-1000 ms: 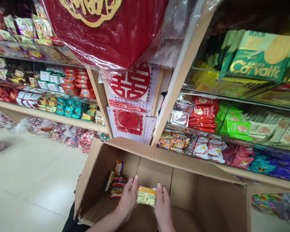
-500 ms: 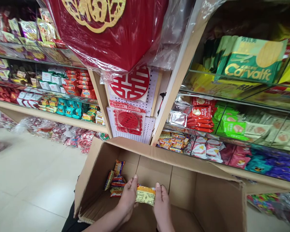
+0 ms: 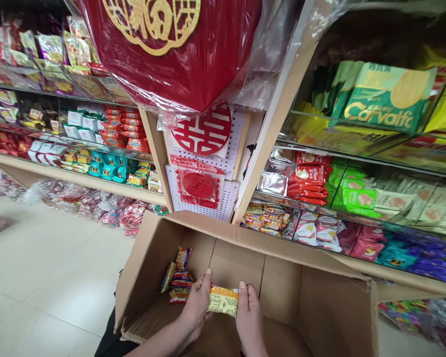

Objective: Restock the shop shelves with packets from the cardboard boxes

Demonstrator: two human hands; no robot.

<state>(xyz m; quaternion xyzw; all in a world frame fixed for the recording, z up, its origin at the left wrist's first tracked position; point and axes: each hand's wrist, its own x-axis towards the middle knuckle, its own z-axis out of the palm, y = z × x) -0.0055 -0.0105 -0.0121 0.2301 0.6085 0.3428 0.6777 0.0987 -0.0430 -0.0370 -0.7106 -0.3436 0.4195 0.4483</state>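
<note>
Both hands reach down into an open cardboard box [image 3: 312, 292]. My left hand [image 3: 196, 305] and my right hand [image 3: 249, 317] press from either side on a stack of yellow snack packets [image 3: 223, 300], fingers closed against its ends. Several more small packets [image 3: 176, 280], orange and yellow, lie in the box's far left corner just beyond my left hand.
Shop shelves full of snack packs stand behind the box: orange packets [image 3: 267, 218] and red packs [image 3: 308, 181] to the right, teal packs [image 3: 107, 168] to the left. A plastic-wrapped red lantern [image 3: 174, 44] hangs overhead. Bagged goods [image 3: 96, 208] lie on the tiled floor [image 3: 40, 277].
The hands and the yellow packets have risen very slightly in the box. The view has tilted down a little; the shelves sit lower in frame.
</note>
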